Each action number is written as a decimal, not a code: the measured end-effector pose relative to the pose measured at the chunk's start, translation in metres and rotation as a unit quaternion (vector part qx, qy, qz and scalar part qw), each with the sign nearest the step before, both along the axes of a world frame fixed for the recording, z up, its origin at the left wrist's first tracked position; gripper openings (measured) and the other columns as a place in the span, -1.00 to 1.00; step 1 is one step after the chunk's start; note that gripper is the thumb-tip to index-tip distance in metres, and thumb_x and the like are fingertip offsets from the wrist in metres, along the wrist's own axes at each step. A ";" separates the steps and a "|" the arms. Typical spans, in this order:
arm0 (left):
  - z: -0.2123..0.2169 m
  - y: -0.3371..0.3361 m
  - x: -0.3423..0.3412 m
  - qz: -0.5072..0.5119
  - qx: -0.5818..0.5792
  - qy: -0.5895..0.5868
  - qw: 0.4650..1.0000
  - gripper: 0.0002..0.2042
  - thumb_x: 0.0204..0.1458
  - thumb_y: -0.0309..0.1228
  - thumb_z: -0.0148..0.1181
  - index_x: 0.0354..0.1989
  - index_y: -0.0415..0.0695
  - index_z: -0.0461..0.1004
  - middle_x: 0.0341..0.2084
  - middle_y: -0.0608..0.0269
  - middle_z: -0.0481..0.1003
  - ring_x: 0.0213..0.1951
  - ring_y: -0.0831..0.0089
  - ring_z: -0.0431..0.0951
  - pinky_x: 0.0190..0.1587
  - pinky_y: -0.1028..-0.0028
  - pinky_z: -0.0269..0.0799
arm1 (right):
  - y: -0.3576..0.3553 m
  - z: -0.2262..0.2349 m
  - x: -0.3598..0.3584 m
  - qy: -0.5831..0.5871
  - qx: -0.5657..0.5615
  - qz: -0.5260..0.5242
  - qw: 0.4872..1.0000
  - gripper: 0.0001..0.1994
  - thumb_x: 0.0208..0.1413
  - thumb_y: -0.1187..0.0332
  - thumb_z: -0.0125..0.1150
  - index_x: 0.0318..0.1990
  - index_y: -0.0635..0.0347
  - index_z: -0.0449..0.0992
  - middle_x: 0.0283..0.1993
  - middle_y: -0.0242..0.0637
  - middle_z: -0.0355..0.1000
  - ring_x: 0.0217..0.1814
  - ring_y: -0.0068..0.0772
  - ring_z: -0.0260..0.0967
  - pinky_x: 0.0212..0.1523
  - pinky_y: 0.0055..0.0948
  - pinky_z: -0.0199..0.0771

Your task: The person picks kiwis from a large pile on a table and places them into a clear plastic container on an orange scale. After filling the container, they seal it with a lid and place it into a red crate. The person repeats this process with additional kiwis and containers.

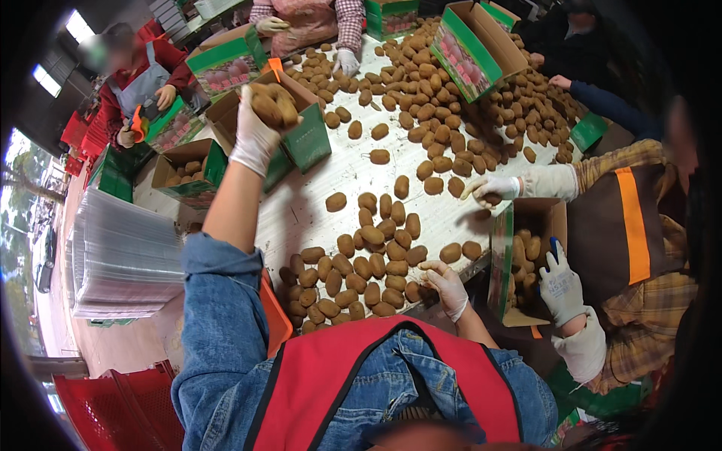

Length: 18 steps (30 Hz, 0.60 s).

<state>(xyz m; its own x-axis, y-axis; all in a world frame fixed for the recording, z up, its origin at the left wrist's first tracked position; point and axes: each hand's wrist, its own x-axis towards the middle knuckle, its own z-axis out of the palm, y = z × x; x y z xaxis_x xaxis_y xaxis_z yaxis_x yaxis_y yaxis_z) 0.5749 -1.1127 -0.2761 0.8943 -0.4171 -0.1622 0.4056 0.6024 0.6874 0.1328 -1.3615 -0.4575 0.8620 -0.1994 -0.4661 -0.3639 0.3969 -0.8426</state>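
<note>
Kiwis (pixel 274 104) clamped in raised left hand (pixel 254 139), fingers (pixel 248 113) curled around, above open box (pixel 304 139). Right hand (pixel 449 288) resting at near table (pixel 353 177) edge, fingers spread, touching loose kiwi pile (pixel 361 274). White table covered with scattered kiwis; green-sided boxes along edges. Gloved co-workers' hands around; stacked clear trays (pixel 124 255) at left.

We see brown kiwifruit (pixel 361 259) on a white table (pixel 331 169), green-and-tan cartons (pixel 304 139), our white-gloved left hand (pixel 254 139), blue denim sleeve (pixel 222 301), red apron (pixel 331 376).
</note>
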 end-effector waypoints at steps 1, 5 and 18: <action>0.010 -0.005 0.019 0.051 0.069 0.021 0.996 -0.43 0.30 0.20 -0.12 0.09 -0.09 0.42 0.01 0.06 0.50 0.04 0.14 0.53 0.18 -0.21 0.37 | 0.000 -0.003 -0.004 -0.022 -0.018 0.004 1.000 -0.72 0.32 0.29 0.17 0.10 0.19 0.51 -0.11 -0.40 0.49 -0.09 -0.61 0.40 0.01 -0.56 0.40; 0.015 -0.027 0.036 0.219 0.303 -0.088 0.923 -0.36 0.32 0.13 -0.01 0.33 -0.15 0.19 0.09 0.06 0.48 -0.04 0.19 0.62 -0.01 0.07 0.62 | -0.016 -0.011 -0.012 -0.015 -0.060 0.008 0.998 -0.71 0.32 0.30 0.16 0.10 0.22 0.52 -0.13 -0.44 0.47 -0.12 -0.66 0.35 -0.01 -0.57 0.36; -0.180 -0.033 -0.220 -0.419 0.604 -0.552 0.393 -0.47 -0.05 -0.29 0.44 0.12 -0.13 0.43 0.13 -0.04 0.37 0.14 -0.09 0.42 0.05 0.20 0.51 | -0.035 -0.047 0.030 0.004 -0.419 0.042 0.907 -0.63 0.16 0.44 0.26 0.13 0.24 0.48 0.00 -0.18 0.47 0.00 -0.33 0.45 0.09 -0.40 0.43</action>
<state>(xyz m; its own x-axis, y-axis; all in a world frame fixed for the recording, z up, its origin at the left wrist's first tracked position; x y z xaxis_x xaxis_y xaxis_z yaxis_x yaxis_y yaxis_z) 0.3549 -1.1457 -0.4560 0.3281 -0.8553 -0.4010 -0.8339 -0.4617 0.3024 0.1623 -1.3969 -0.5048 0.8878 -0.4203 -0.1875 -0.3706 -0.4113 -0.8328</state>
